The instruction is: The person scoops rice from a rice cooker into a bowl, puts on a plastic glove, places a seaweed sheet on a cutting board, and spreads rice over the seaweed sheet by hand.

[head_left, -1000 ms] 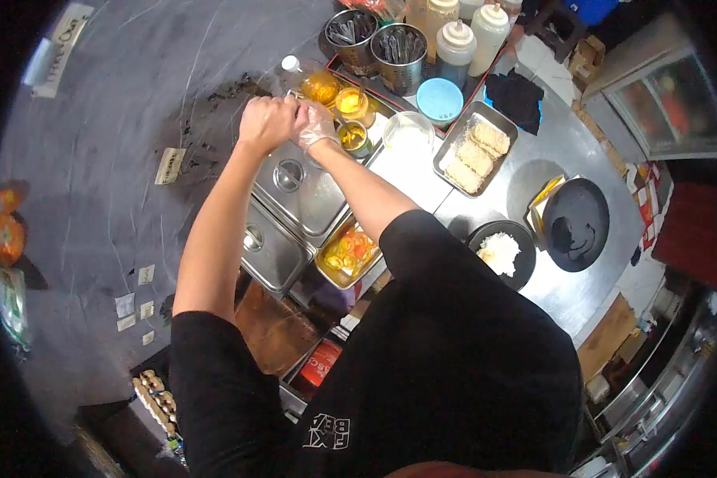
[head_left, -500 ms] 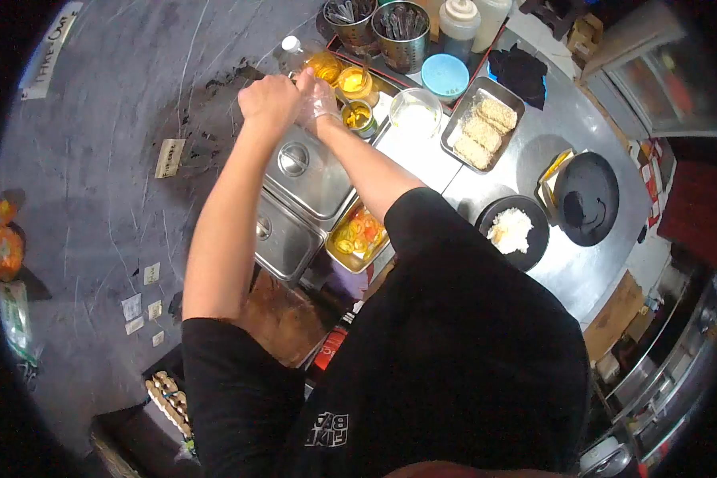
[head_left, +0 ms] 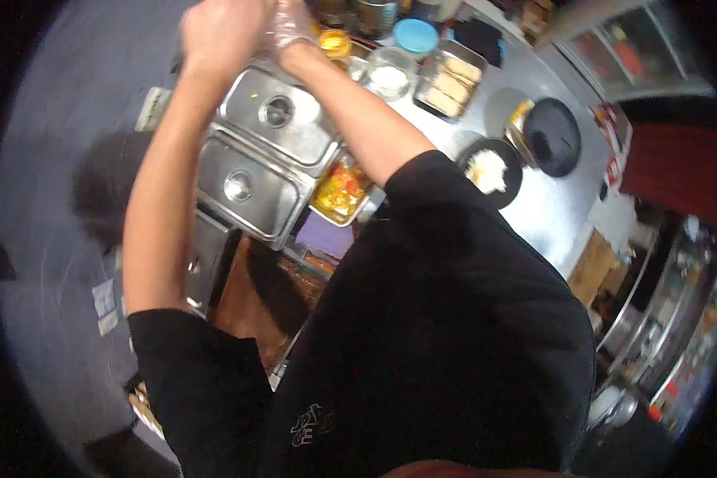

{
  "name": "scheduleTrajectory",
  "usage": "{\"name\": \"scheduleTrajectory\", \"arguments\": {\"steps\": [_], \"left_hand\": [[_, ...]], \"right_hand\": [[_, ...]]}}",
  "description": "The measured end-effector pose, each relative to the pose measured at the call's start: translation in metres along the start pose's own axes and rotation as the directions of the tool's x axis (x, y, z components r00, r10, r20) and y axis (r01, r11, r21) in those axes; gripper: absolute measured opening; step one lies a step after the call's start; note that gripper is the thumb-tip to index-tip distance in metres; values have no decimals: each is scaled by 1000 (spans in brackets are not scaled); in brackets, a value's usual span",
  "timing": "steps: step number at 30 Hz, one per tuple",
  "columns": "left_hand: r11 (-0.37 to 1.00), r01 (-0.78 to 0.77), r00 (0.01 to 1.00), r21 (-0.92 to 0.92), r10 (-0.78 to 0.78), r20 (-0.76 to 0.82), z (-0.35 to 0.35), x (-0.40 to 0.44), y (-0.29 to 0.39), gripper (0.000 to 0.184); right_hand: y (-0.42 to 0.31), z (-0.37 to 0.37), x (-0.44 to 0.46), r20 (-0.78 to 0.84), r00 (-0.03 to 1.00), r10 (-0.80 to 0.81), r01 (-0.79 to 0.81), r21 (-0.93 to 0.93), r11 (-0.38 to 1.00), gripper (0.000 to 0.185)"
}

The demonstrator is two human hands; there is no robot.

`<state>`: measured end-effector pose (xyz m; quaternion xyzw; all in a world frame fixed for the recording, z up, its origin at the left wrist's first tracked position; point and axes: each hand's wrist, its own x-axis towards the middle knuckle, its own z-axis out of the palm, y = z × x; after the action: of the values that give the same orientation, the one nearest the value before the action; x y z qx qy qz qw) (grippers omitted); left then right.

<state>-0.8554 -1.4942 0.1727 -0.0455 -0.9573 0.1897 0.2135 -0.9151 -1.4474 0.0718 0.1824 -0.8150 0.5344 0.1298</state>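
My bare left hand (head_left: 225, 33) reaches to the top edge of the view with its fingers curled in. What they close on, if anything, is hidden. Close against it is my right hand (head_left: 288, 28), in a clear plastic glove. Its fingers are hidden behind my left hand and the frame edge. Just below both hands lies a steel pan lid (head_left: 251, 99) with a round recessed handle. A second steel lid (head_left: 267, 205) covers the pan beside it. Beneath my right forearm, a steel pan (head_left: 341, 191) holds cut red and yellow vegetables.
A yellow-filled container (head_left: 334, 44), a clear tub (head_left: 389, 76) and a blue lid (head_left: 416, 36) stand behind. Rightward are a tray (head_left: 432, 102) of breaded pieces, a black plate (head_left: 511, 187) with white rice (head_left: 486, 170), and a dark round pan (head_left: 553, 137).
The view has shifted, so counter items appear lower or further left. Both hands now sit at the top edge, still close together. More of the steel lids shows.
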Motion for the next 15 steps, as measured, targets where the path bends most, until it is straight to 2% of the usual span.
{"name": "scheduleTrajectory", "arguments": {"steps": [1,2,3,4,5,7,9,11,12,13,14,15], "left_hand": [[994,-73,996,82,77,-46,-27,-2,4,38],[998,54,997,26,-55,45,-53,-1,12,44],[999,-29,981,16,31,-189,-66,-10,15,50],[999,-48,986,-11,45,-159,-82,-13,16,45],[997,-65,991,-36,60,-122,-97,-17,17,42],[957,-191,979,-219,170,-112,-124,-38,22,36],[849,-316,949,-424,291,-126,-131,-51,26,31],[652,-418,896,-633,411,-168,-125,-68,28,24],[669,-424,894,-610,417,-164,-120,-79,37,24],[751,-357,927,-556,357,-112,-118,-92,56,28],[768,-298,948,-568,308,-80,-118,-104,76,32],[780,-239,964,-578,264,-43,-117,-116,96,37]], "right_hand": [[-11,-12,-6,-64,997,-35,42,113,993,38],[-36,-43,-19,52,994,91,-99,171,980,40],[-60,-69,-28,167,965,203,-238,223,945,43],[-64,-74,-28,142,973,180,-202,158,967,40],[-67,-83,-37,132,977,166,-196,261,945,37],[-74,-102,-56,111,986,122,-160,457,875,31],[-71,-118,-77,45,999,7,-14,145,989,29],[-63,-136,-109,44,993,-111,117,-179,977,27],[-61,-148,-124,61,982,-178,188,-332,924,26],[-68,-172,-151,86,990,-115,128,-167,978,27],[-66,-188,-168,175,984,-29,78,-282,956,26],[-68,-199,-186,156,987,-25,72,-308,949,25]]}}
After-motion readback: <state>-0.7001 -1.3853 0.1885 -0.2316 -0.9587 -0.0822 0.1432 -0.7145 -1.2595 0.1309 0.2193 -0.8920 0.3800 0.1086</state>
